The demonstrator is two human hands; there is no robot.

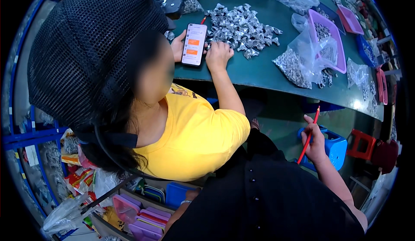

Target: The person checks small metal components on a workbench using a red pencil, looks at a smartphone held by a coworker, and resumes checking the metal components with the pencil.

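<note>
My right hand (316, 140), held out past the table's near edge, is closed round a red pencil (309, 134) that slants with its tip upward. A blue plastic stool (335, 148) stands below that hand. Low at the left, my left hand (192, 194) shows only in part beside a blue tray (175, 193); its fingers are hidden. A co-worker in a yellow shirt (194, 133) and black mesh cap sits in front of me. The co-worker holds a phone (193, 44) in one hand and rests the other by a pile of metal parts (244, 27).
On the green table (259, 74) lie a bag of small metal parts (294, 66) and a purple bin (339, 46). A red stool (362, 143) is at the right. Pink and purple trays (147, 223) fill a drawer at lower left; blue shelving (34, 135) runs along the left.
</note>
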